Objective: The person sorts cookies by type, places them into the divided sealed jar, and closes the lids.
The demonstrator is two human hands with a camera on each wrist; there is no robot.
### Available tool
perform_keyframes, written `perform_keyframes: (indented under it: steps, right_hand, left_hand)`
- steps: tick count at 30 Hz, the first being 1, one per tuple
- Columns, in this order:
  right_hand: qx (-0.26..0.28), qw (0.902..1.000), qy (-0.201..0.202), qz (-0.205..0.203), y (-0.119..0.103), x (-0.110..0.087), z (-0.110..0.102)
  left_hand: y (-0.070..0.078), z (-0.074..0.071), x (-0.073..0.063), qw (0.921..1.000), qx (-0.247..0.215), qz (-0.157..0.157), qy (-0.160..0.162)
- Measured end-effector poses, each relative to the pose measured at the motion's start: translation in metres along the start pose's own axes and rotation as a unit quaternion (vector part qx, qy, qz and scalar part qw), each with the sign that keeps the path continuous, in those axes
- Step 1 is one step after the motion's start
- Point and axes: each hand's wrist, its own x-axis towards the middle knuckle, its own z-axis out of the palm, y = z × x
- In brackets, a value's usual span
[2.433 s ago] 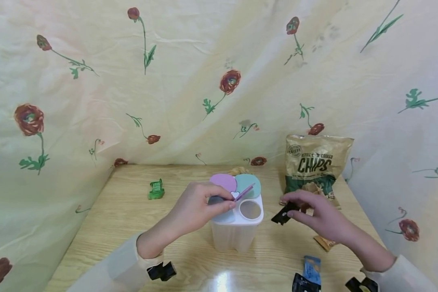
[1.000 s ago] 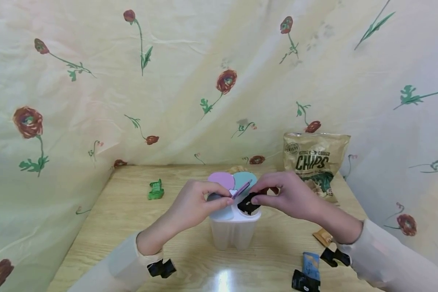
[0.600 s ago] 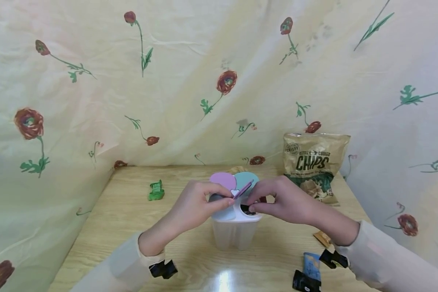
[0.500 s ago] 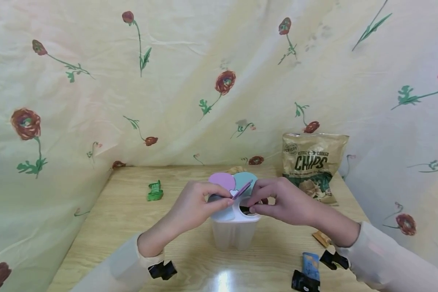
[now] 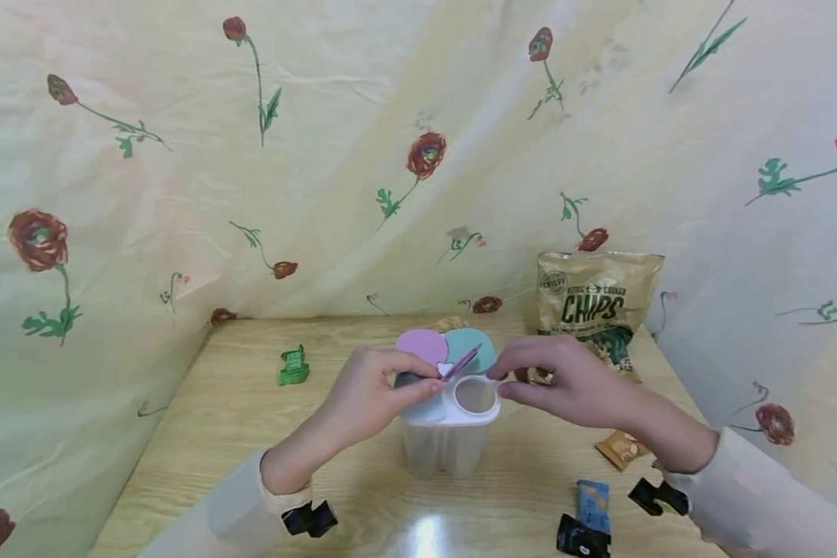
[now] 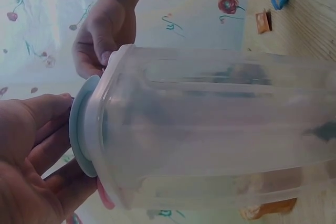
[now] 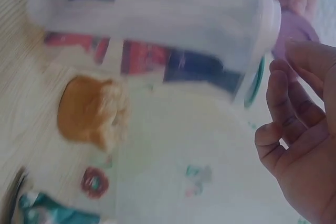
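Observation:
A translucent container (image 5: 448, 449) with a white top stands upright on the table. Its top carries round lids: a purple lid (image 5: 421, 346), a teal lid (image 5: 470, 350) and a pale blue lid (image 5: 424, 409). Another purple lid (image 5: 463, 361) is lifted on edge, and my left hand (image 5: 373, 391) pinches it between thumb and fingers. Below it the round opening (image 5: 476, 395) is uncovered. At that opening's right rim hovers my right hand (image 5: 565, 384), fingers bent loosely, holding nothing visible. Red and dark packets (image 7: 144, 59) show through the container wall in the right wrist view.
A gold chips bag (image 5: 596, 302) stands at the back right. Nearer lie an orange packet (image 5: 621, 448), a blue packet (image 5: 592, 502) and a black packet (image 5: 580, 536). A green packet (image 5: 294, 366) lies left. Behind the container sits a tan, bread-like thing (image 7: 86, 109).
My right hand carried a black packet from the right to the opening and let it go inside. It has since drawn back slightly right. My left hand still holds the lid up.

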Motion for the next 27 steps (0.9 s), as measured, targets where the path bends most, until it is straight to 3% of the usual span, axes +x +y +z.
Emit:
perform_keyframes:
  steps: [6, 15, 21, 24, 27]
  right_hand:
    - [-0.043, 0.9968, 0.047, 0.048, 0.025, -0.035, -0.015]
    - [-0.027, 0.9798, 0.058, 0.189, 0.065, -0.094, -0.019]
    - [-0.008, 0.9621, 0.010, 0.272, 0.087, -0.131, -0.016]
    - [0.008, 0.9565, -0.019, 0.291, 0.098, -0.147, -0.015]
    - [0.014, 0.9547, -0.024, 0.296, 0.110, -0.162, -0.012]
  left_hand:
    - [0.001, 0.000, -0.001, 0.9999, 0.000, 0.007, 0.008]
    - [0.004, 0.000, -0.001, 0.9999, -0.008, 0.006, 0.010]
    - [0.005, 0.000, 0.000, 0.9999, -0.005, 0.010, 0.011]
    - [0.004, 0.000, -0.001, 0.9998, -0.002, 0.015, 0.014]
    - [0.004, 0.000, -0.001, 0.9997, 0.000, 0.019, 0.018]
